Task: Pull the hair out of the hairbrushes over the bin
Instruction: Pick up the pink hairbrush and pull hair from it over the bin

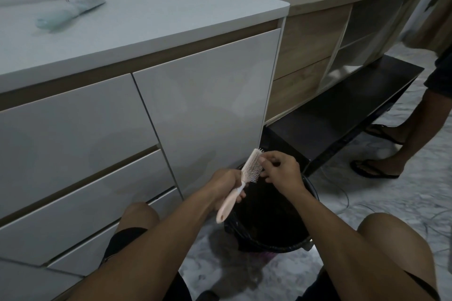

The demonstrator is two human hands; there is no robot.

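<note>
A pale pink hairbrush (247, 173) is held tilted over a bin (269, 234) lined with a black bag, which stands on the floor between my knees. My left hand (226, 184) grips the brush by the neck of its handle, the handle end pointing down and left. My right hand (281, 170) is at the bristles near the brush head, thumb and fingers pinched together on them. Whether hair is between those fingers is too small to tell.
A white cabinet (208, 105) with drawers stands close on the left, with a pale green bundle (71, 10) on its top. A wooden shelf unit (318, 44) and a dark low board (342, 115) run behind the bin. Another person's legs in flip-flops (374, 168) stand at right. Thin cables lie on the marble floor.
</note>
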